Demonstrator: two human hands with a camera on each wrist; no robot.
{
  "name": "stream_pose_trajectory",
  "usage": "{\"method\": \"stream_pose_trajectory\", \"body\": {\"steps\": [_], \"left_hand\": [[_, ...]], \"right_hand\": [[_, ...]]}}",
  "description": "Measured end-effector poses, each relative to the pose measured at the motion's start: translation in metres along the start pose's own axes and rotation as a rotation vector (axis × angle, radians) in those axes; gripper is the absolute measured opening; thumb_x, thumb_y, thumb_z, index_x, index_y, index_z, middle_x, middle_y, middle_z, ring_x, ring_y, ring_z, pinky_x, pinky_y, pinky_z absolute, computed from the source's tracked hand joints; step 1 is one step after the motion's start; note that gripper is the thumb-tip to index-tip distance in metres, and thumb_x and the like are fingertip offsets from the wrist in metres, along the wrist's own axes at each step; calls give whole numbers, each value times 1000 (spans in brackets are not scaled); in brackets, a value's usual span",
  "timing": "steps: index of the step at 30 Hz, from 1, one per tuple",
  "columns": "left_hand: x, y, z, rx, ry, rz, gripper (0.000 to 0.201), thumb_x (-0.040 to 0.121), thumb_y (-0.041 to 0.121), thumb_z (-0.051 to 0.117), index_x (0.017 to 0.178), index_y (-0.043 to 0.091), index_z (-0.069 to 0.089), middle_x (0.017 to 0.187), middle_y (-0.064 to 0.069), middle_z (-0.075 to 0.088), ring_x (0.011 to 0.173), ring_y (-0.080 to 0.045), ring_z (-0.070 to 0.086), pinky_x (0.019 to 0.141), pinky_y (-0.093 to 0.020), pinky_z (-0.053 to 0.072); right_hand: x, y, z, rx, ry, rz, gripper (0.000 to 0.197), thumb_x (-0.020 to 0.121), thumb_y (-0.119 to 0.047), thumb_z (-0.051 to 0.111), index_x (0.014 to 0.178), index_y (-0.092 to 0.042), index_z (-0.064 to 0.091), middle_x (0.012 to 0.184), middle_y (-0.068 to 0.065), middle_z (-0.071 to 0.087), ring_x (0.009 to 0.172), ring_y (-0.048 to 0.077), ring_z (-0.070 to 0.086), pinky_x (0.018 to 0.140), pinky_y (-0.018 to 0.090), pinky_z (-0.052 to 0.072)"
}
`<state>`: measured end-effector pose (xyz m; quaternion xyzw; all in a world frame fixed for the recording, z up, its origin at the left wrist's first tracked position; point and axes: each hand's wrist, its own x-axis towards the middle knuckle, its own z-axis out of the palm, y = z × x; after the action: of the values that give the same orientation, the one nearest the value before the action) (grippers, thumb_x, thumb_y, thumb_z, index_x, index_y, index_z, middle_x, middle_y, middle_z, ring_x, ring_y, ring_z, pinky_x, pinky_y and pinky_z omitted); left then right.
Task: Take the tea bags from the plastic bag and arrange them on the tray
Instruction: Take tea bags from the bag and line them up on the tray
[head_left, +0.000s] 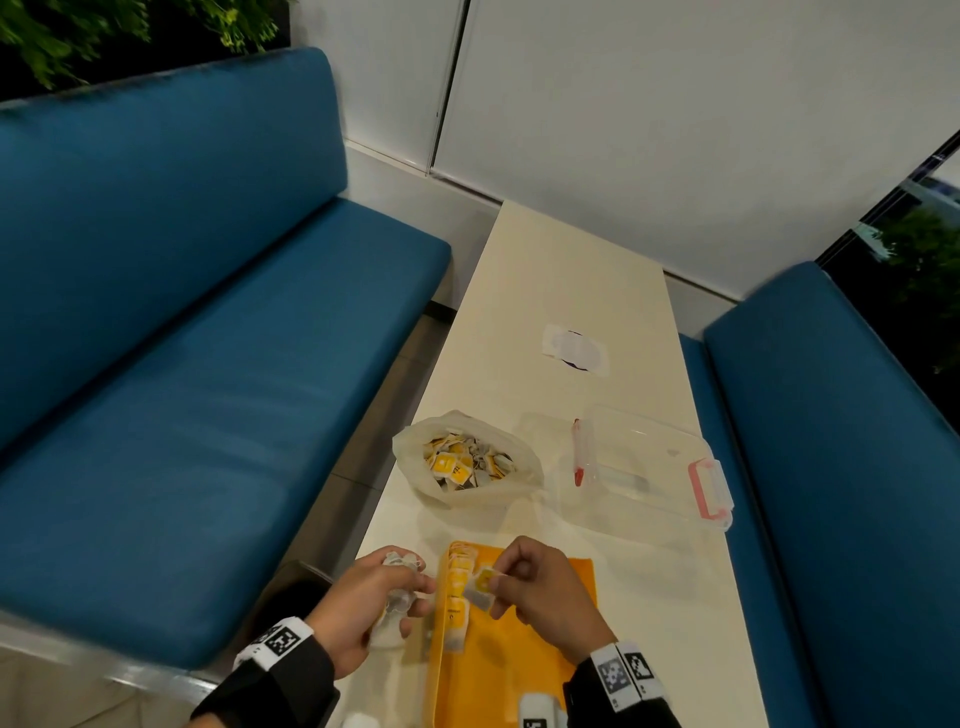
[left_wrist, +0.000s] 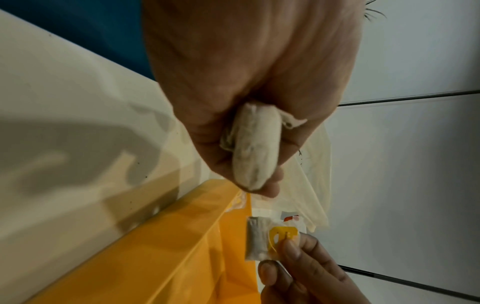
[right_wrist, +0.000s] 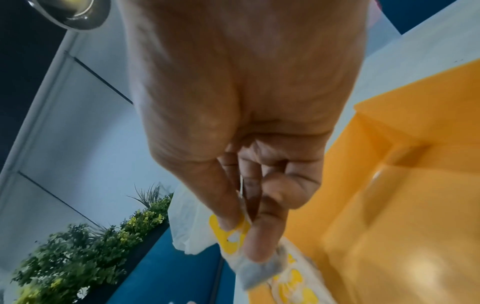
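While right hand (head_left: 540, 587) pinches tea bag (head_left: 480, 584), tray (head_left: 524, 654) lies half bare.

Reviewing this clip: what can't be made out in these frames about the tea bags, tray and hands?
- Left hand: bundle count hidden by curled fingers, head and left wrist views.
- Tray: near end cut off by the head view's bottom edge; right hand covers its middle.
- Row of tea bags: too small to count.
- Plastic bag: contents too small to count.
- Right wrist view: pinched tea bag blurred.
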<state>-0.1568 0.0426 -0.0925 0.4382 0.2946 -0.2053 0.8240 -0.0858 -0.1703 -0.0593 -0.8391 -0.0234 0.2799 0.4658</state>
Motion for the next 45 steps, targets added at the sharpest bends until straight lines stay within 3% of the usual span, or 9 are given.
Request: {"method": "stream_pose_trajectory", "body": {"steps": [3,7,13,20,27,33,37,40,45], "left_hand": [[3,-5,0,79,36,-3,15,93,2,63,106,-4,61,83,-19,68,58,-22,60,46,-24,42],[6,-12,1,218,49,-7,19,89,6,71,103,-4,65,76,-15,68,59,-21,59,48,-27,43],[9,-23,8,362,77,27,37,78,11,84,103,-8,64,71,-13,67,59,-24,62,46,-26,47],[13,-31,7,540,91,75,26,73,5,83,93,1,67,64,-7,66,56,-20,63,50,-28,49],[12,-31,7,535,80,59,26,74,3,82,95,-1,68,64,-9,65,55,-20,61,49,-27,49],[14,-30,7,520,57,38,27,72,0,80,96,-3,67,64,-12,64,55,-22,61,50,-28,48],[16,-32,5,518,43,36,30,73,-2,79,98,-8,64,61,-12,63,52,-21,60,51,-28,48],[14,-27,1,452,20,-11,29,79,8,80,100,-5,65,68,-13,66,59,-23,62,52,-29,49],[10,-8,-6,-105,22,-189,30,98,32,62,99,2,57,74,-18,59,55,-25,57,46,-29,43]], "right_hand": [[-2,10,4,31,-34,27,9,88,-7,67,86,-8,58,69,22,70,62,28,67,47,26,37],[-6,19,12,-50,-110,99,10,91,-7,63,88,-13,55,79,27,71,60,19,69,46,24,40],[-7,32,35,-188,-187,218,9,87,-12,64,88,-16,57,65,6,71,56,18,67,44,24,45],[4,34,52,-213,-129,241,14,87,-3,60,86,-16,55,74,5,66,59,22,70,40,24,45],[8,35,66,-285,-62,236,20,74,0,58,80,-18,52,66,9,67,43,16,59,41,25,45],[14,34,71,-352,31,209,27,63,-4,63,80,-20,50,82,5,65,73,28,69,53,34,53],[16,28,71,-335,41,205,33,67,1,68,82,-19,46,82,6,61,62,24,65,53,37,56],[14,26,68,-352,56,192,30,69,-2,67,84,-20,48,84,3,61,70,22,66,59,37,56],[2,8,55,-389,168,-67,18,86,-16,67,93,-28,55,90,-12,57,81,3,55,64,15,45]]}}
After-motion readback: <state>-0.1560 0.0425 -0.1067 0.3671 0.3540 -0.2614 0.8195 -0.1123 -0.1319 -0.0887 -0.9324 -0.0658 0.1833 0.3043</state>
